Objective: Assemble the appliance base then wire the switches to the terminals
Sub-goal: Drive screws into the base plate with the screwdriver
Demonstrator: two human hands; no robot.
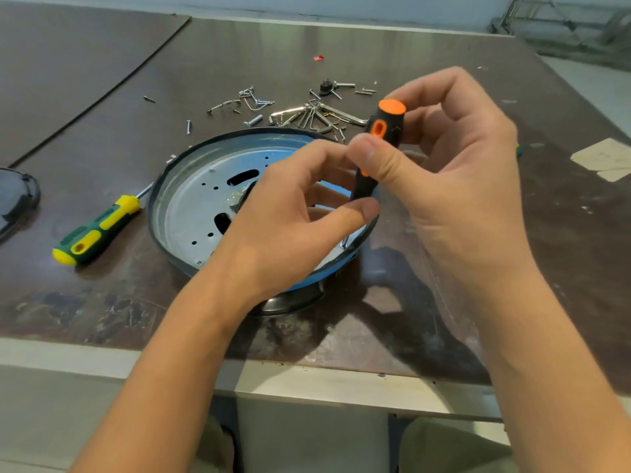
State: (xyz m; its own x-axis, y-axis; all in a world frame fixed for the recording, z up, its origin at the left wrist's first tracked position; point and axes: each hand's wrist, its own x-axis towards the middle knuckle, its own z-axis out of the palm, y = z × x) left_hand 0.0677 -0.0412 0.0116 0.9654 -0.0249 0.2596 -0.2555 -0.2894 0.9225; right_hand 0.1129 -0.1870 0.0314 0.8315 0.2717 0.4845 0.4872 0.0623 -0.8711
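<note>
Slippage risk at the appliance base (191,206) rim on the desk (102,302), with the orange screwdriver (382,131) gripped by the right hand (461,172) and pinched lower by the left hand (290,213), from any tilt.

no readable text, no labels, no numbers

one camera rides on the person's head, facing forward and down across the table (85,302), close over the left hand (290,213) and right hand (454,165), near and far table edges both framed.
</note>
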